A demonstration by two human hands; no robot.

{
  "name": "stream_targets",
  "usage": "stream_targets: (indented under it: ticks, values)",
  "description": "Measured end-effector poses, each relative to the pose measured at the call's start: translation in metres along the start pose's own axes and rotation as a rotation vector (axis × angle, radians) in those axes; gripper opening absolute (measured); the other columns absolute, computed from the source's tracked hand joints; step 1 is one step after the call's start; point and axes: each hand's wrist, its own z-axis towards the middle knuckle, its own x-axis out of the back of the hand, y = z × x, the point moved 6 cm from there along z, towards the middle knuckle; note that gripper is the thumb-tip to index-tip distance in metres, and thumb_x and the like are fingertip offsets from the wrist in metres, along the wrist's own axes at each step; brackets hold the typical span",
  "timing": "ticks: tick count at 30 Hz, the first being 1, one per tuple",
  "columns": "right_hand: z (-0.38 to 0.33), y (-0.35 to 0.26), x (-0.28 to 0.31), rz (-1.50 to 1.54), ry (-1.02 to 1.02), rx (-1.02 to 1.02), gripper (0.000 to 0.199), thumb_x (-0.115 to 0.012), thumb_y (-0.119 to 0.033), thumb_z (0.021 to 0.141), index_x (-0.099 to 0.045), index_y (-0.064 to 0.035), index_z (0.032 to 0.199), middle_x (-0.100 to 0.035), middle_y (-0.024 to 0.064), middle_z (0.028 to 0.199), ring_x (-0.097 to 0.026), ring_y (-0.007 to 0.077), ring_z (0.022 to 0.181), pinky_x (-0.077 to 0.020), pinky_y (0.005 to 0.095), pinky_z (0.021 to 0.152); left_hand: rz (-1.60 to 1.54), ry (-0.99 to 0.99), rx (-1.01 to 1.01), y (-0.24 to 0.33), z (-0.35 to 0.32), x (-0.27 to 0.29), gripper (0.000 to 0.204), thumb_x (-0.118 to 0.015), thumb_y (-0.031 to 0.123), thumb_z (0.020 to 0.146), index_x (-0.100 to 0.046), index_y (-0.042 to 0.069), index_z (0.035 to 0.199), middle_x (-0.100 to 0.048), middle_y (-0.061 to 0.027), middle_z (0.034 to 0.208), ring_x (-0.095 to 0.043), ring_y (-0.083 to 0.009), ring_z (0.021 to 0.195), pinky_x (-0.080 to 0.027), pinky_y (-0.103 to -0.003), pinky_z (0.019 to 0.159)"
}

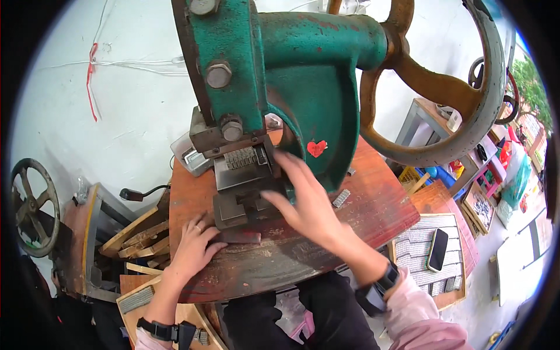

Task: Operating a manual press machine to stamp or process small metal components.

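Observation:
A green hand press [309,87] stands on a wooden table, and a small row of ridged metal pieces [240,158] lies on the steel plate [233,177] under its head. My right hand [309,207] is beside that plate, its thumb and fingers spread apart, the fingertips close to the right side of the press bed. Nothing shows in its grasp. Lower left, my left hand [193,248] rests on the tabletop in front of the steel base block [228,211]. Its thumb and forefinger close around the left end of a flat dark metal bar [242,237].
Another ridged metal piece [342,198] lies right of the press on the table [280,262]. A large handwheel [429,157] overhangs the right side. Below it, a wooden tray [461,280] holds rows of metal strips and a phone [437,249]. A clear plastic box [192,156] stands behind left.

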Motion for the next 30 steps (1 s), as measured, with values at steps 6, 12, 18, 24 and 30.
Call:
stream_targets:
  ticks: [6,12,18,24,30]
  values:
    - [-0.110,0.032,0.036,-0.247,-0.017,-0.163,0.042,-0.067,-0.008,0.077,-0.052,0.0015,0.115,-0.053,0.0186,0.116,-0.049,0.0359,0.110,-0.0410,0.0423,0.093,-0.177,0.395,0.043,0.028,-0.007,0.069,0.032,-0.058,0.001,0.078,-0.060,-0.001,0.110,-0.057,-0.0158,0.093,-0.056,-0.0304,0.090,-0.045,-0.034,0.080]
    - [-0.109,0.036,0.031,-0.439,-0.006,-0.192,0.033,-0.065,-0.009,0.078,-0.056,0.0007,0.108,-0.055,0.0176,0.107,-0.048,0.0360,0.110,-0.0412,0.0426,0.093,-0.091,0.504,0.065,0.039,0.066,0.077,0.028,-0.064,0.011,0.081,-0.061,-0.001,0.106,-0.054,-0.0137,0.089,-0.057,-0.0284,0.083,-0.045,-0.033,0.076]
    - [-0.114,0.046,0.041,-0.388,0.012,-0.238,0.030,-0.065,-0.011,0.078,-0.058,0.0012,0.104,-0.056,0.0174,0.106,-0.048,0.0358,0.110,-0.0414,0.0428,0.092,-0.093,0.411,0.375,0.025,0.093,0.070,0.047,-0.070,0.035,0.078,-0.060,-0.001,0.105,-0.057,-0.0168,0.097,-0.058,-0.0306,0.084,-0.045,-0.036,0.078]
    - [-0.117,0.047,0.044,-0.378,0.061,-0.233,0.025,-0.066,-0.009,0.076,-0.060,0.0005,0.099,-0.057,0.0162,0.102,-0.049,0.0349,0.108,-0.0409,0.0440,0.091,0.166,0.081,0.465,0.033,0.101,0.052,0.061,-0.039,0.052,0.092,-0.043,0.009,0.134,-0.032,-0.0232,0.141,-0.019,-0.0432,0.133,-0.015,-0.063,0.103]
    - [-0.116,0.043,0.037,-0.332,0.052,-0.221,0.024,-0.066,-0.009,0.076,-0.060,-0.0001,0.097,-0.058,0.0155,0.097,-0.051,0.0347,0.104,-0.0407,0.0440,0.089,0.205,-0.003,0.430,0.033,0.102,0.054,0.059,-0.036,0.053,0.093,-0.040,0.015,0.138,-0.025,-0.0274,0.144,-0.008,-0.0431,0.137,-0.008,-0.061,0.105]
